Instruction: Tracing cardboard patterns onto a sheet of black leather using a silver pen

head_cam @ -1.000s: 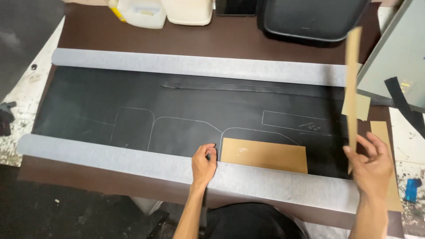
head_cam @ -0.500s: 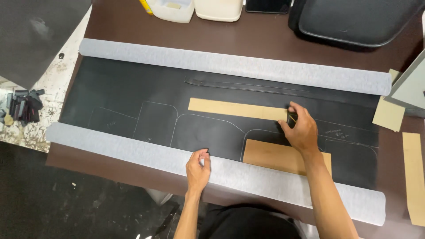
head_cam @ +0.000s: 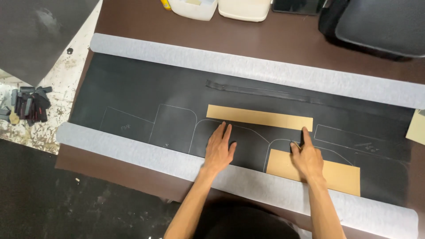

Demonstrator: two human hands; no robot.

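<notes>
Head view, looking down on the work. Left hand point(head_cam: 219, 148) lies flat and released, fingers spread, palm pressing the black sheet point(head_cam: 177, 95) just below the long cardboard strip point(head_cam: 259, 117); likely there to keep the sheet from creeping. Right hand point(head_cam: 307, 156) rests partly on the wider cardboard piece point(head_cam: 330, 175), index finger stretched up to touch the right end of the long strip, other fingers loosely curled; whether it pinches a marker I cannot tell. The strip lies level across the middle of the sheet, apparently steadied as a pattern in line with the pale drawn outlines point(head_cam: 175, 128), which run in a row of round-cornered shapes to the left and right of the hands.

Sheet is spread lengthwise on the brown table point(head_cam: 265, 40), its two long edges showing grey backing point(head_cam: 248, 66) rolled outward, near and far. A narrow black strap point(head_cam: 265, 91) lies above the strip.

Far edge of table: two pale plastic tubs point(head_cam: 221, 6), one with a yellow cap beside it, and a dark bag point(head_cam: 376, 24) at right. Tan card corner point(head_cam: 417, 127) at far right. On the speckled floor at left, a heap of small dark clips point(head_cam: 28, 104).
</notes>
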